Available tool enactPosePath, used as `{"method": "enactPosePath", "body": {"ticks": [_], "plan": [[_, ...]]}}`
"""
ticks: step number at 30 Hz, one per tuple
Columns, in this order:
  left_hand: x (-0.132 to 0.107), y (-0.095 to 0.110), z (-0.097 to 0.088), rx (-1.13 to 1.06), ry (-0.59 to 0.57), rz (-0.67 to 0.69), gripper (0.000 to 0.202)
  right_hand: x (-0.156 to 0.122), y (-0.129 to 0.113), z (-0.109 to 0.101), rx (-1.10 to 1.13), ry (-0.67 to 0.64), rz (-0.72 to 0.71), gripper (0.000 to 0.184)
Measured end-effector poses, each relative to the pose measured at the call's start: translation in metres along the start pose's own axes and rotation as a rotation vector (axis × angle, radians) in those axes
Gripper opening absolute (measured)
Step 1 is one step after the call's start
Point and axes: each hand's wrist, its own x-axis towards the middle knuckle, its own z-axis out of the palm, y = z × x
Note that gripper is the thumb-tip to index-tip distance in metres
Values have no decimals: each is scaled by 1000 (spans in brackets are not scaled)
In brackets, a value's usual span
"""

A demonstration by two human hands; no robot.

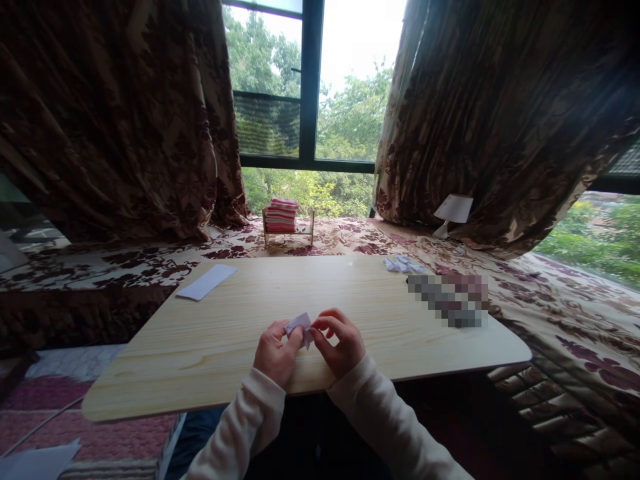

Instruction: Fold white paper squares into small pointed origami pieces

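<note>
A small piece of folded white paper (299, 323) is held up above the front part of the table, between my two hands. My left hand (276, 352) grips it, thumb on top and fingers curled behind. My right hand (341, 341) pinches the paper's right edge between thumb and forefinger. The exact shape of the folds is too small to make out. White sleeves cover both wrists.
The pale wooden table (240, 333) has rounded corners. A stack of white paper strips (207, 282) lies at its back left, several folded paper pieces (403, 264) at its back right, beside a blurred-out item (450, 301). Behind stand a small rack (289, 220) and a lamp (454, 210).
</note>
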Motion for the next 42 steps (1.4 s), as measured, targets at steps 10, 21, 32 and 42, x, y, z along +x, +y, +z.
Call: {"method": "enactPosePath", "body": {"ticks": [10,21,32,42], "plan": [[-1,6,1,4,29,-61,25,-4,0,1,-87,-41,-31,7],[1,-1,3,68,30,-85,26,-4,-3,2,-261,-62,-187,14],[1,-3,3,58,61,-53,24,-3,-7,1,-362,-31,-225,16],[-1,3,1,30,35,-54,25,-4,-6,1,-344,-25,-200,13]]}}
